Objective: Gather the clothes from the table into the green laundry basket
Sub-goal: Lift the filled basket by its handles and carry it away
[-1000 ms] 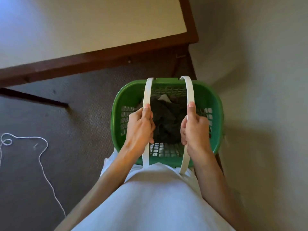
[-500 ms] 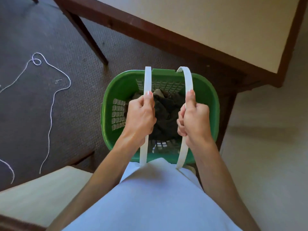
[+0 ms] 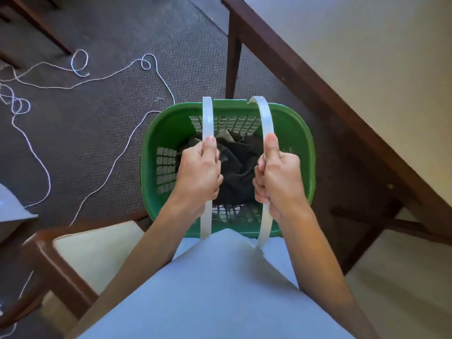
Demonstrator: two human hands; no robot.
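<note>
The green laundry basket (image 3: 166, 133) hangs in front of my body above the carpet. Dark crumpled clothes (image 3: 238, 167) lie inside it. Two white strap handles arch over the basket. My left hand (image 3: 199, 176) grips the left handle (image 3: 207, 118) with the thumb laid along it. My right hand (image 3: 277, 178) grips the right handle (image 3: 263, 116) the same way. The near rim of the basket is hidden behind my light shirt.
A table (image 3: 381, 59) with a beige top and dark wood frame stands at the right, one leg (image 3: 233, 57) just beyond the basket. A chair with a cream seat (image 3: 97, 250) is at lower left. White cord (image 3: 102, 79) loops over the grey carpet.
The view has swung left while I carry the basket: the table has shifted to the right, and the chair and more cord have come into view. Both hands keep their grip.
</note>
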